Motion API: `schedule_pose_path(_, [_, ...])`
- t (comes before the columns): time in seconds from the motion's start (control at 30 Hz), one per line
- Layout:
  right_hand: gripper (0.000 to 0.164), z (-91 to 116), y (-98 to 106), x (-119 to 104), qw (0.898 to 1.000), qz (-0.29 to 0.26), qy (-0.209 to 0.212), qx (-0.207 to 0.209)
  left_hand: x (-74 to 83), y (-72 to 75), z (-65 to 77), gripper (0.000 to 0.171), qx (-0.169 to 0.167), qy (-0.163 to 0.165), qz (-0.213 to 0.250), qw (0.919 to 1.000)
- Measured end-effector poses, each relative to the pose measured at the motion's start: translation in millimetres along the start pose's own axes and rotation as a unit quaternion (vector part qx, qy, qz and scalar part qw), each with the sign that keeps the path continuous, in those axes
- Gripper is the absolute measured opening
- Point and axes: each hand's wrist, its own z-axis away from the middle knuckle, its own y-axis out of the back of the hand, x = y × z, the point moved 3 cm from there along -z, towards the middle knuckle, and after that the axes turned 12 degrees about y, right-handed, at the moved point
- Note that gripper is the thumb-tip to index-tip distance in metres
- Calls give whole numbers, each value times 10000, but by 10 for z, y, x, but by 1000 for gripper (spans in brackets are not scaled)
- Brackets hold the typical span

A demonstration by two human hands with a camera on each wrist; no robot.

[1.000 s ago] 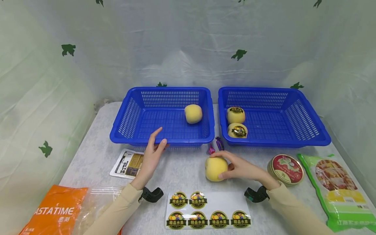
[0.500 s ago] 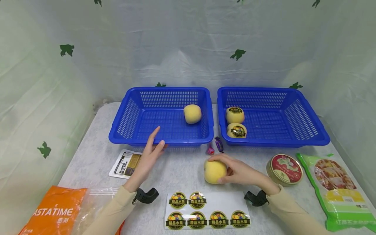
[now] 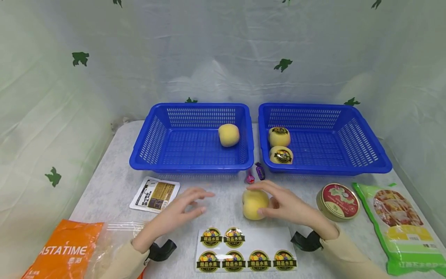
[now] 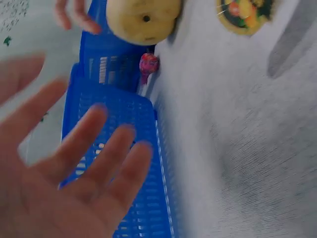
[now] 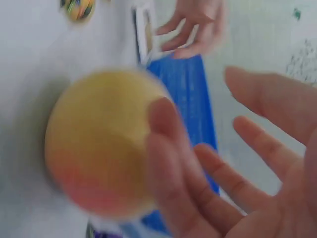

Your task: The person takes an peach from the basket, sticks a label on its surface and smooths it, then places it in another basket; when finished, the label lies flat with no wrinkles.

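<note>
A yellow peach (image 3: pixel 254 204) with a red blush stands on the table between the baskets and a white sticker sheet (image 3: pixel 268 236). My right hand (image 3: pixel 289 203) is spread just over its right side, thumb and forefinger apart. In the left wrist view, the right fingertips (image 4: pixel 91 26) show a small gap from the peach (image 4: pixel 143 20). My left hand (image 3: pixel 181 211) hovers left of the peach with nothing in it, its fingers spread in the left wrist view. Several round black-and-gold fruit stickers (image 3: pixel 259 260) are on the sheet.
The left blue basket (image 3: pixel 191 167) holds one plain peach (image 3: pixel 229 135); the right basket (image 3: pixel 331 169) holds two stickered peaches (image 3: pixel 280 137). Two wrapped candies (image 3: pixel 260 171) lie before them. Around the edges are a flat packet (image 3: pixel 153 195), orange bag (image 3: pixel 66 248), round tin (image 3: pixel 338 201) and green bag (image 3: pixel 404 228).
My left hand has moved from the left basket's front rim back toward me, its fingers turning to the right. The peach has shifted slightly toward me, my right hand staying around it.
</note>
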Motion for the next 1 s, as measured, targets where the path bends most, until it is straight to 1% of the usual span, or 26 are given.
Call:
schedule_pose_path(0.03, [50,-10,-21,-45,9998,-117,138,76,25,-63,50,33,-275,-141,-330,9990])
schedule_pose_path(0.07, [47,-20,-54,-88,9992,-222,299,116,51,-129,103,31,-563,-231,-614,9963])
schedule_pose_path(0.13, [40,-35,-152,-155,9975,-425,558,70,89,-257,196,28,-996,-442,-1171,9871])
schedule_pose_path(0.17, [37,-38,-213,-181,9969,-462,641,-26,107,-313,241,28,-1160,-539,-1353,9825])
schedule_pose_path(0.23, [33,-36,-345,-212,9962,-488,660,-295,132,-408,315,28,-1330,-701,-1648,9748])
schedule_pose_path(0.33, [29,-16,-522,-234,9951,-342,518,-772,148,-498,394,30,-1340,-880,-1998,9666])
schedule_pose_path(0.47, [29,36,-679,-242,9914,190,260,-1271,139,-562,448,34,-1334,-905,-2401,9573])
schedule_pose_path(0.57, [31,92,-755,-239,9860,707,205,-1498,132,-579,472,36,-1314,-898,-2652,9510])
schedule_pose_path(0.7, [29,149,-824,-235,9808,1172,372,-1516,126,-590,487,37,-1169,-981,-2934,9437])
schedule_pose_path(0.8, [26,167,-847,-238,9801,1290,519,-1414,126,-593,487,38,-1117,-1018,-3030,9409])
schedule_pose_path(0.87, [25,169,-853,-240,9812,1282,558,-1329,129,-591,485,39,-1143,-1007,-3035,9406])
schedule_pose_path(1.0, [24,164,-862,-238,9846,1175,625,-1130,129,-577,483,44,-1416,-816,-2844,9447])
